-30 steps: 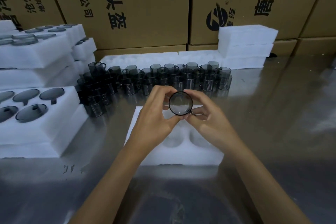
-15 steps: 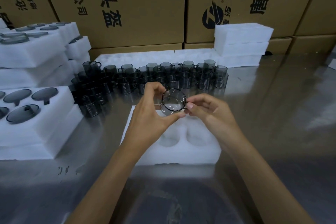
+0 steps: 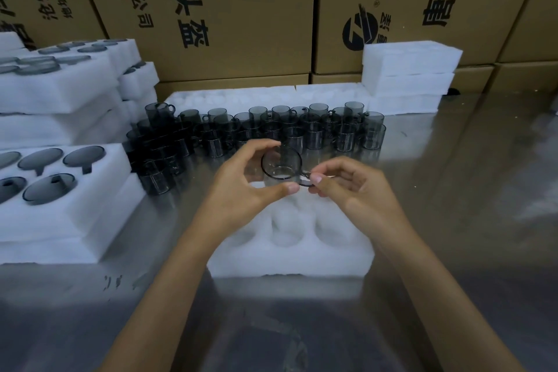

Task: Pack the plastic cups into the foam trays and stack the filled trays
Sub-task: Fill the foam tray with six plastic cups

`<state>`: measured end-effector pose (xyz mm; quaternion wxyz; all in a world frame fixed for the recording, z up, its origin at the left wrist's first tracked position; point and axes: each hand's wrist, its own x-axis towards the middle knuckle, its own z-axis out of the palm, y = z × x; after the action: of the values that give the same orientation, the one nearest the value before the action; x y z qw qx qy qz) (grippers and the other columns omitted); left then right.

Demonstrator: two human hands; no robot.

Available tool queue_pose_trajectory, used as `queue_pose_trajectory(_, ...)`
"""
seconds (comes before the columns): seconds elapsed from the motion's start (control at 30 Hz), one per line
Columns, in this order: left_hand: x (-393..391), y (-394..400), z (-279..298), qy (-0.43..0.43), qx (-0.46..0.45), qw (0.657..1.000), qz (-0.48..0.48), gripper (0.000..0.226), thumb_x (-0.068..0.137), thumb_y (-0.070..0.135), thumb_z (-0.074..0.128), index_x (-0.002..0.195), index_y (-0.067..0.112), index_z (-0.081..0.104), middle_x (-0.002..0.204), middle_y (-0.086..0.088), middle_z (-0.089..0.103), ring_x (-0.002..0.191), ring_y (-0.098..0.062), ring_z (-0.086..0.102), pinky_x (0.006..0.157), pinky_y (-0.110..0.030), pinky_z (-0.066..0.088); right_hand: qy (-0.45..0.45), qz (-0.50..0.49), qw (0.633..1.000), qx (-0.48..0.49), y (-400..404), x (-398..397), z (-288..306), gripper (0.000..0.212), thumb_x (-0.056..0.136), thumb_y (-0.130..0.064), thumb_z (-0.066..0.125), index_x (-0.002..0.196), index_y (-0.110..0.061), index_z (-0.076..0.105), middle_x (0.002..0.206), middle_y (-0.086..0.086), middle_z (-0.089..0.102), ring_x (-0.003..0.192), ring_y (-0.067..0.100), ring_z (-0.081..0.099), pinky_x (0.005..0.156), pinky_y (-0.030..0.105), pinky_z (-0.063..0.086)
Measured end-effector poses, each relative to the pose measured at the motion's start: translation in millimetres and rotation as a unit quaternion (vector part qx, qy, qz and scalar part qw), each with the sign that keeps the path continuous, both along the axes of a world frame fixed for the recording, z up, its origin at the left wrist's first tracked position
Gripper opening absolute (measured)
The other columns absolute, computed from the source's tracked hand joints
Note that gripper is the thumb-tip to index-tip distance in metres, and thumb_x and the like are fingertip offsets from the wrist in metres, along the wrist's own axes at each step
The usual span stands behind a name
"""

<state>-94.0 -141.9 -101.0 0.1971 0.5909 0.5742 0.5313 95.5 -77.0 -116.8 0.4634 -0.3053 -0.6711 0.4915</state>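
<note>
Head view: smoky plastic cup (image 3: 281, 167) held over the empty foam tray (image 3: 290, 251), not yet seated.

Gripped by left hand (image 3: 241, 193), thumb and fingers curled round the body; handle pinched by right hand (image 3: 353, 187). Mouth tipped toward the camera, handle pointing right. Open pockets directly below and nearer the body; probably a short drop, upright. Loose cups (image 3: 271, 130) waiting behind.

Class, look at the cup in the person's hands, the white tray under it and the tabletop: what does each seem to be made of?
Cup: smoky see-through plastic, glossy; the tray shows through it.
Tray: white foam, matt, soft fuzzy edges.
Tabletop: probably polished steel; it mirrors the boxes.
</note>
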Motion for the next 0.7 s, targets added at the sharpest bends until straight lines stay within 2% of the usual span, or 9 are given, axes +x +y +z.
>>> queue_pose_trajectory(0.13, -42.1, -3.9, 5.3, -0.114, -0.009, 0.993, 0.017, 0.071, 0.064, 0.019, 0.088, 0.129, 0.03, 0.061, 0.116, 0.01, 0.072, 0.109, -0.006, 0.067, 0.088, -0.015, 0.052, -0.045, -0.017, 0.999, 0.022, 2.4, -0.6, -3.8, 0.011, 0.093, -0.012, 0.068, 0.089, -0.02, 0.072, 0.093, -0.004, 0.075, 0.088, 0.017, 0.071, 0.082, 0.024, 0.055)
queue_pose_trajectory(0.2, -63.9, -8.4, 4.3, -0.136, -0.038, 0.99, 0.006, 0.079, 0.064, 0.019, 0.084, 0.137, 0.024, 0.056, 0.12, 0.009, 0.071, 0.114, -0.006, 0.065, 0.086, -0.013, 0.051, -0.098, -0.008, 0.995, 0.033, 1.5, -1.5, -7.8, 0.017, 0.094, -0.01, 0.066, 0.086, -0.024, 0.072, 0.092, -0.008, 0.074, 0.091, 0.016, 0.068, 0.085, 0.02, 0.051)
queue_pose_trajectory(0.3, -78.0, -12.3, -2.1, -0.121, -0.091, 0.988, -0.028, 0.078, 0.065, 0.016, 0.082, 0.138, 0.021, 0.055, 0.123, 0.011, 0.07, 0.118, -0.006, 0.063, 0.086, -0.011, 0.049, -0.17, -0.009, 0.984, 0.056, -1.9, -3.7, -11.6, 0.02, 0.095, -0.009, 0.062, 0.087, -0.025, 0.071, 0.093, -0.012, 0.072, 0.086, 0.013, 0.064, 0.08, 0.011, 0.047)
queue_pose_trajectory(0.43, -77.5, -10.7, -8.6, -0.108, -0.131, 0.982, -0.082, 0.063, 0.079, -0.002, 0.073, 0.136, 0.017, 0.052, 0.126, 0.009, 0.068, 0.12, -0.006, 0.061, 0.089, -0.011, 0.048, -0.186, -0.028, 0.98, 0.068, -4.6, -5.1, -7.9, 0.018, 0.096, -0.011, 0.061, 0.091, -0.026, 0.071, 0.095, -0.011, 0.072, 0.087, 0.012, 0.064, 0.082, 0.019, 0.049)
queue_pose_trajectory(0.53, -76.9, -11.7, -7.9, -0.102, -0.14, 0.979, -0.106, 0.058, 0.084, -0.008, 0.067, 0.136, 0.014, 0.05, 0.13, 0.004, 0.066, 0.123, -0.006, 0.059, 0.095, -0.013, 0.047, -0.186, -0.025, 0.979, 0.085, -9.5, -11.0, -1.0, 0.018, 0.097, -0.014, 0.061, 0.096, -0.029, 0.071, 0.099, -0.016, 0.07, 0.092, 0.006, 0.062, 0.085, 0.023, 0.049)
queue_pose_trajectory(0.6, -73.3, -12.4, -8.1, -0.098, -0.149, 0.977, -0.12, 0.058, 0.086, -0.009, 0.064, 0.137, 0.012, 0.049, 0.133, 0.003, 0.063, 0.124, -0.005, 0.058, 0.099, -0.013, 0.045, -0.195, 0.0, 0.975, 0.104, -10.7, -22.0, 6.3, 0.019, 0.098, -0.015, 0.059, 0.103, -0.03, 0.068, 0.105, -0.018, 0.069, 0.098, 0.004, 0.061, 0.087, 0.024, 0.049)
queue_pose_trajectory(0.7, -69.2, -12.2, -10.6, -0.087, -0.162, 0.974, -0.133, 0.055, 0.089, -0.01, 0.06, 0.139, 0.01, 0.047, 0.136, 0.001, 0.06, 0.125, -0.005, 0.056, 0.101, -0.015, 0.045, -0.221, 0.066, 0.968, 0.101, -4.4, -49.9, 16.8, 0.028, 0.1, -0.02, 0.056, 0.125, -0.031, 0.06, 0.122, -0.019, 0.062, 0.113, 0.0, 0.057, 0.091, 0.021, 0.044)
